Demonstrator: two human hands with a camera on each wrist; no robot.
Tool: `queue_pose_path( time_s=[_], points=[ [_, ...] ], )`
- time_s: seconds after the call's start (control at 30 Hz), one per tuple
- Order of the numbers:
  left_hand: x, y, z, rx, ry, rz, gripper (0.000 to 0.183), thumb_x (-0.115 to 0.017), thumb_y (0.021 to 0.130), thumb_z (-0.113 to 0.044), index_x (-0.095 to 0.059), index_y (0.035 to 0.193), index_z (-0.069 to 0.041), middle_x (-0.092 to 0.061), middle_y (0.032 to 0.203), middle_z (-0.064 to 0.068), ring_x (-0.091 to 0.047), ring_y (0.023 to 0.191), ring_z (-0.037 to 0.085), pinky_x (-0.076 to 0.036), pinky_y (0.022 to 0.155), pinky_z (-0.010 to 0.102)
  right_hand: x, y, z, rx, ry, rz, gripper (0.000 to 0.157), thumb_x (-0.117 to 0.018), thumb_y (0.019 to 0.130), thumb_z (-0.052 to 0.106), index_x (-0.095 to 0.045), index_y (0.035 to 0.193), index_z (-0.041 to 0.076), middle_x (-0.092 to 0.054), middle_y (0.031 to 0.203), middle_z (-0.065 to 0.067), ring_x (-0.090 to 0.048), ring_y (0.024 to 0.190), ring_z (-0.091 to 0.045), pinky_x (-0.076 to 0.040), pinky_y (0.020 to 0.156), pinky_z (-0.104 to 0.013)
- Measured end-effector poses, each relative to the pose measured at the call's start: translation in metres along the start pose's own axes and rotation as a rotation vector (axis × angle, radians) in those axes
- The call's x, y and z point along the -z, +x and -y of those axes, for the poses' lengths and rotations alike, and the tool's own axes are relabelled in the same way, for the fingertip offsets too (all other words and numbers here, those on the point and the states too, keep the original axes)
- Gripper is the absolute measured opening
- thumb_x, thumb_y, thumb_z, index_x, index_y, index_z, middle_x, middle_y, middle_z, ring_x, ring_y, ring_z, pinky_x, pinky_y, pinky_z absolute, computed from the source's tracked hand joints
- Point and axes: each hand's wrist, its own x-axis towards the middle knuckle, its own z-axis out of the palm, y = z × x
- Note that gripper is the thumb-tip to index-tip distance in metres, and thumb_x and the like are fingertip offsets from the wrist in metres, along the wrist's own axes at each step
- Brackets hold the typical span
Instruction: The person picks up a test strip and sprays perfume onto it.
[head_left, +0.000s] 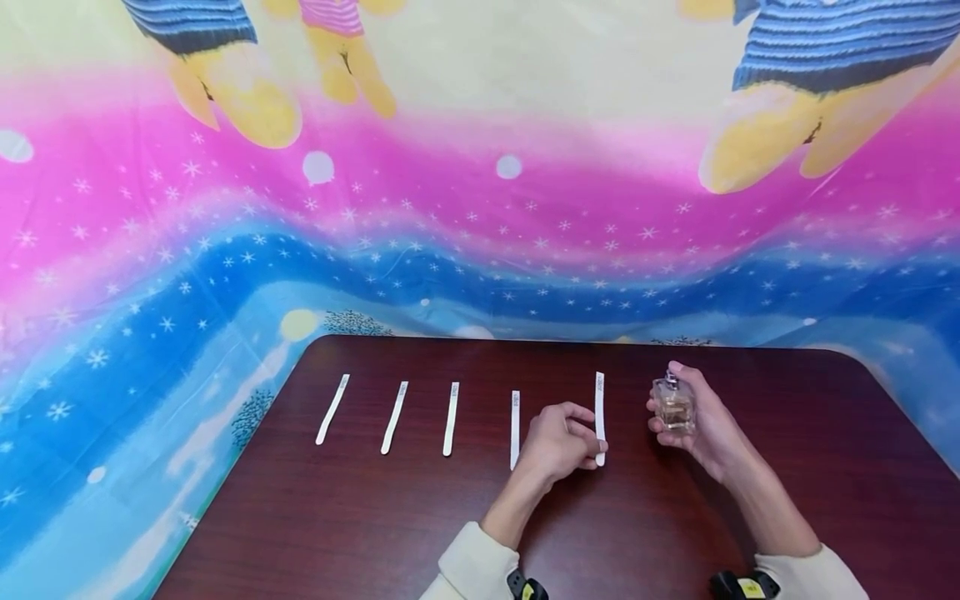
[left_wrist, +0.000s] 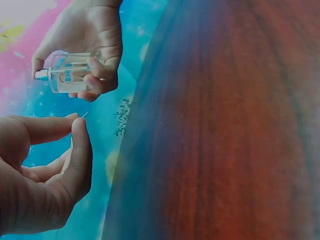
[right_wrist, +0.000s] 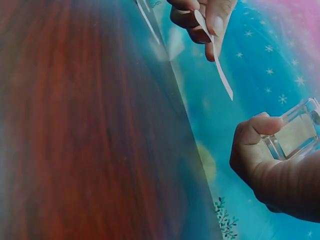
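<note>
My left hand (head_left: 558,443) pinches a white perfume test strip (head_left: 599,400) near its rounded lower end, holding it above the table. Small dark print marks the strip's upper end. In the right wrist view, this paper strip (right_wrist: 223,80) slants down from the fingers with a slight bend. A square clear glass perfume bottle (head_left: 675,410) with pale liquid is gripped in my right hand (head_left: 708,429), to the right of the strip and apart from it. One finger of that hand rests on the silver spray top (left_wrist: 42,75).
Several similar strips lie in a row on the dark red-brown table, among them a far-left strip (head_left: 332,410) and one beside my left hand, a partly covered strip (head_left: 515,425). Behind the table (head_left: 360,517) hangs a colourful printed cloth (head_left: 450,208).
</note>
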Motion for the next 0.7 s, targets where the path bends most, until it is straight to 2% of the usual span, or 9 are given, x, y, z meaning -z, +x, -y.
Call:
queue_pose_path(
  time_s=[0.13, 0.47, 0.7],
  points=[
    [0.002, 0.002, -0.005, 0.014, -0.027, 0.002, 0.034, -0.081, 0.084, 0.011, -0.071, 0.113, -0.004, -0.078, 0.079, 0.006, -0.07, 0.057, 0.012, -0.068, 0.063, 0.037, -0.004, 0.005, 0.004, -0.015, -0.04, -0.03, 0.05, -0.032, 0.113, 0.06, -0.055, 0.11, 0.016, -0.063, 0.095, 0.003, -0.062, 0.073, -0.011, -0.055, 0.062, -0.024],
    [0.012, 0.008, -0.006, 0.031, -0.038, 0.023, 0.037, -0.082, 0.085, 0.009, -0.071, 0.119, -0.003, -0.078, 0.087, 0.009, -0.07, 0.061, 0.012, -0.069, 0.067, 0.037, -0.012, 0.016, 0.006, -0.037, -0.049, -0.122, 0.045, -0.04, 0.111, 0.06, -0.062, 0.103, 0.021, -0.064, 0.093, 0.003, -0.062, 0.072, -0.012, -0.054, 0.059, -0.023],
    [0.012, 0.011, -0.006, 0.047, -0.107, 0.05, 0.037, -0.08, 0.087, 0.009, -0.07, 0.121, -0.002, -0.079, 0.092, 0.012, -0.071, 0.064, 0.012, -0.07, 0.069, 0.037, -0.014, 0.022, 0.003, -0.032, -0.066, -0.166, 0.044, -0.043, 0.111, 0.059, -0.063, 0.103, 0.021, -0.063, 0.092, 0.003, -0.061, 0.071, -0.012, -0.054, 0.06, -0.023]
  ],
)
